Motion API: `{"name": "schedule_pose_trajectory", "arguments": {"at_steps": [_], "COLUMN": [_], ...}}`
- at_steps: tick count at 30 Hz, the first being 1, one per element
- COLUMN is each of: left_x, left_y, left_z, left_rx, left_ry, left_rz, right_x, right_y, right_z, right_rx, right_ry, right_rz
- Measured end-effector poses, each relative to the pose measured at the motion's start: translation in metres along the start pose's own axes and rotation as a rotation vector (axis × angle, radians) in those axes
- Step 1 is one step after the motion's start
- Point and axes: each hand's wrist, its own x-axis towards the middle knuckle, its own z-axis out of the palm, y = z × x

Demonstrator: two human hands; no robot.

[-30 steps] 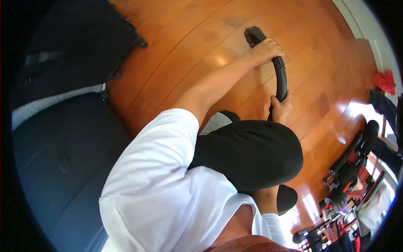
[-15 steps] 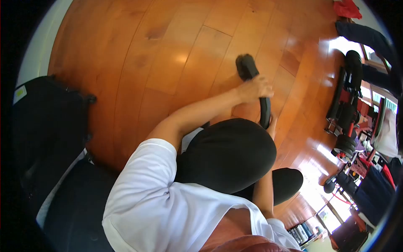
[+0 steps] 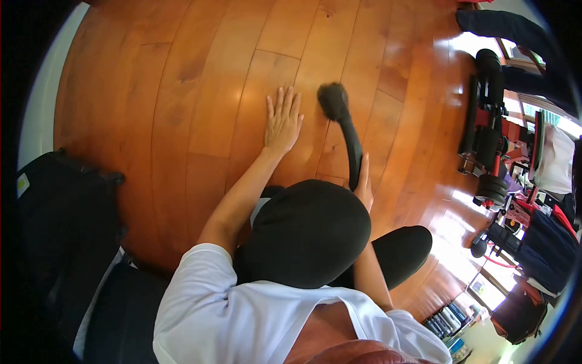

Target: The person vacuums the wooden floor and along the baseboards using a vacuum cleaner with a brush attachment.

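Note:
My left hand (image 3: 282,124) lies palm down on the wooden floor (image 3: 206,115), fingers spread, with nothing in it. To its right is a black brush (image 3: 350,136) with a dark rounded head and a curved handle, angled over the floor. Its head is apart from my left fingertips. At the handle's lower end, my right hand (image 3: 364,185) holds it beside my raised knee (image 3: 309,233). The knee partly hides this hand and the handle's end.
Black luggage (image 3: 66,206) stands at the left, near a pale wall edge (image 3: 45,115). Weights and exercise gear (image 3: 491,133) are at the right. A person's dark-clad legs (image 3: 515,27) show at the upper right. Books (image 3: 445,321) lie at the lower right.
My left hand has let go of the brush and now rests flat on the floor to its left. The camera view has turned, and the brush appears farther left than at first.

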Motion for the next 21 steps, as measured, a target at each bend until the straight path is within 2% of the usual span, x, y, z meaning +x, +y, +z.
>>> {"name": "schedule_pose_trajectory", "arguments": {"at_steps": [1,3,4,6,8,9,11,13,14,15,16,18,20,21], "left_x": [0.001,0.001,0.001,0.002,0.002,0.001,0.001,0.001,-0.001,-0.001,0.001,0.002,0.003,0.004], "left_y": [0.003,0.004,0.003,0.003,0.004,0.004,0.003,0.002,0.003,0.003,0.003,0.003,0.004,0.004], "left_z": [-0.003,-0.001,-0.001,-0.001,-0.001,-0.001,-0.001,-0.001,0.0,-0.001,-0.001,-0.002,-0.001,-0.001], "left_rx": [0.053,0.072,0.087,0.071,0.08,0.098,0.112,0.1,0.091,0.081,0.074,0.087,0.106,0.119], "left_ry": [-0.047,-0.015,0.001,0.0,0.005,0.007,0.015,0.02,0.015,0.012,0.009,0.005,-0.006,-0.012], "left_rz": [-0.011,0.0,0.009,0.004,0.001,0.008,0.02,0.03,0.029,0.027,0.023,0.017,0.015,0.013], "right_x": [0.031,0.113,0.157,0.256,0.341,0.364,0.363,0.318,0.302,0.263,0.214,0.111,0.048,0.047], "right_y": [-0.005,-0.028,-0.037,-0.035,-0.041,-0.045,-0.033,-0.038,0.003,0.023,0.033,0.017,0.035,0.042], "right_z": [0.0,-0.006,-0.009,-0.003,-0.012,-0.024,-0.033,-0.046,-0.029,-0.024,-0.022,-0.038,-0.033,-0.032], "right_rx": [0.011,0.027,0.082,0.163,0.107,0.246,0.205,0.175,0.233,0.339,0.377,0.269,0.054,0.024], "right_ry": [0.01,0.001,0.02,0.147,0.212,0.118,0.14,0.186,0.227,0.152,0.17,0.067,0.086,0.078], "right_rz": [0.002,0.148,0.145,-0.026,-0.098,0.002,-0.023,-0.021,-0.101,0.03,-0.006,0.263,0.199,0.199]}}
